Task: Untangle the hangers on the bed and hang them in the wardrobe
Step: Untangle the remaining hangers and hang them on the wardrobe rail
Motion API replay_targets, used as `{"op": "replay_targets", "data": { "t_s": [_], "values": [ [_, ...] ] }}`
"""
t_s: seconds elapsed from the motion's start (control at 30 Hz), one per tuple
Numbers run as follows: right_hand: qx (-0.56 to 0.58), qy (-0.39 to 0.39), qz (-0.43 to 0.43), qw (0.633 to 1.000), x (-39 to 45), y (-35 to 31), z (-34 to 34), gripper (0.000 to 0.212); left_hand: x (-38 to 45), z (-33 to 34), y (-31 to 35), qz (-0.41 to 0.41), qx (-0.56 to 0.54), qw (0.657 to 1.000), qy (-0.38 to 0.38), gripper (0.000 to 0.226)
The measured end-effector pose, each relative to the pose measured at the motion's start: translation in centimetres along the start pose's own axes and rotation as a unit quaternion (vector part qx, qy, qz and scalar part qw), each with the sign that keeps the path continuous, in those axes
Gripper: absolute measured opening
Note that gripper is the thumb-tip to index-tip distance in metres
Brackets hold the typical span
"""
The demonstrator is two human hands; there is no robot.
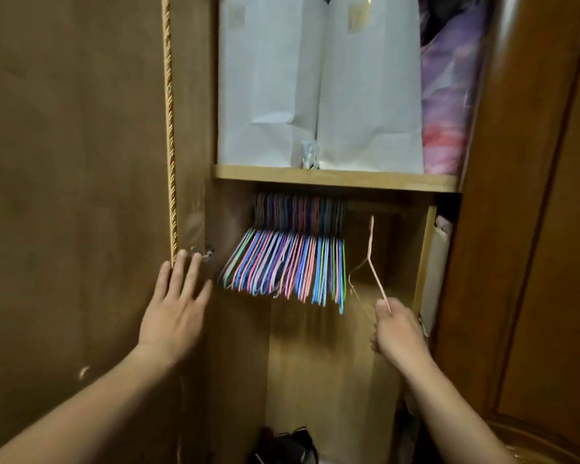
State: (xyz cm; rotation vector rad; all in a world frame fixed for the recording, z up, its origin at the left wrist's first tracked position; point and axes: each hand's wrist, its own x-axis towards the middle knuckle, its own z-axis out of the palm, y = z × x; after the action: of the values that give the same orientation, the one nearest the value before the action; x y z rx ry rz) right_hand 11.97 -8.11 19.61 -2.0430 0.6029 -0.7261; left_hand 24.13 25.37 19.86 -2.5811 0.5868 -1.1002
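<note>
Two bare hands are in the lower half of the frame, both reaching into an open wardrobe [315, 346]. The left hand [176, 303], lower left of centre, has its fingers straight and spread, flat against the inner face of the left door [74, 162], holding nothing; its fingertips lie beside a gold twisted cord [169, 128] that runs down the door edge, near a metal hinge [203, 253]. The right hand [397, 331], lower right of centre, has its fingers curled around the lower end of a single pink hanger [372, 259], gripping it. The hanger is tilted, its hook end pointing up toward the dark space under the shelf [335, 179]; whether the hook touches a rail cannot be told, since that area is dark and blurred. Just left of it, at frame centre, a tight bunch of coloured hangers [287, 266] hangs under the shelf: pink, blue, green and purple, fanned out toward the left. On the shelf, upper centre, stand two white paper bags [318, 82], side by side and touching. To their right, upper right, sits a purple and pink patterned bundle [449, 95]. At the bottom centre, dark items [282, 447] lie on the wardrobe floor, too dim to identify. The right door [533, 229] fills the right edge.
</note>
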Motion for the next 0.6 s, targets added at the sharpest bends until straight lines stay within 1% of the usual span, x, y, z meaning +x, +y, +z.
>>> {"op": "replay_targets", "data": {
  "t_s": [0.1, 0.2, 0.3, 0.33, 0.43, 0.5, 0.6],
  "values": [
    [-0.046, 0.047, -0.028, 0.997, 7.1, -3.1, 1.5, 0.037, 1.0, 0.7, -1.0, 0.037, 0.028, 0.999, 0.011, 0.065],
    [-0.129, 0.035, -0.045, 0.990, 11.8, -4.5, 2.5, 0.035, 0.6, 1.0, -0.5, 0.055, 0.060, 0.997, -0.016, 0.077],
    [-0.186, 0.020, -0.028, 0.982, 13.7, -5.2, 3.2, 0.034, 0.6, 1.4, -0.2, 0.028, 0.065, 0.997, -0.026, 0.085],
    [-0.205, 0.002, -0.026, 0.978, 14.1, -5.0, 3.7, 0.031, 0.7, 1.3, -0.1, 0.023, 0.062, 0.997, -0.029, 0.082],
    [-0.219, -0.030, -0.023, 0.975, 14.1, -3.7, 5.2, 0.026, 0.6, 0.9, -0.1, 0.008, 0.054, 0.998, -0.035, 0.064],
    [-0.233, -0.037, -0.036, 0.971, 14.3, -3.0, 6.2, 0.024, 0.5, 0.5, -0.1, 0.003, 0.048, 0.997, -0.057, 0.062],
    [-0.213, -0.048, -0.039, 0.975, 13.1, -3.9, 6.3, 0.033, 0.6, -0.2, -0.1, 0.011, 0.052, 0.995, -0.085, 0.060]
  ]
}}
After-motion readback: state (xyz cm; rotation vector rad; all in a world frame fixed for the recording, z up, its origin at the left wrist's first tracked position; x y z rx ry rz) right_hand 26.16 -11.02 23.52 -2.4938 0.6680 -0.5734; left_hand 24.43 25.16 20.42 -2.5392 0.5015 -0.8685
